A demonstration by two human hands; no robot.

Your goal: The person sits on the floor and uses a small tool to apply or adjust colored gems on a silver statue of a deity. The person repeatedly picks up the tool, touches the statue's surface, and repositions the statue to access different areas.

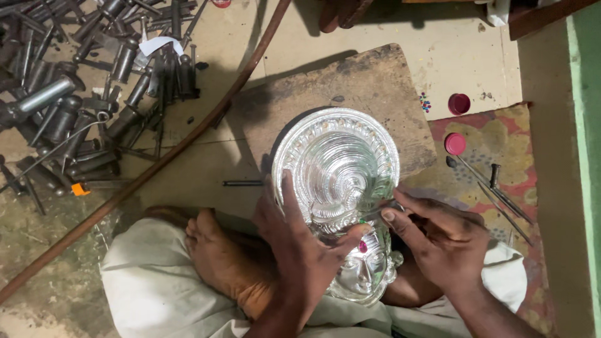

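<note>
Nearest the camera, the person sits cross-legged in pale cloth, a bare foot [219, 260] tucked to the left. A silver face mask [341, 200] with a wide, ribbed, shell-like crown lies over the lap, its face end near and its round crown reaching far onto a dark wooden block [375, 81]. The left hand [300, 250] grips the mask from the left, fingers spread along the crown's rim and the thumb laid across the brow, just beside a small red stone [362, 246] set in the forehead. The right hand [438, 241] comes in from the right, its fingers pinched narrow around a thin metal tool [382, 211] whose tip touches the mask where crown meets forehead.

To the right, on a patterned mat [501, 156], lie long metal rods [494, 188] and a pink cap [455, 143]; a second pink cap [459, 103] sits farther off on the floor. Far left, a heap of dark steel punches [81, 81] covers the floor, with a brown hose [169, 150] curving past it.
</note>
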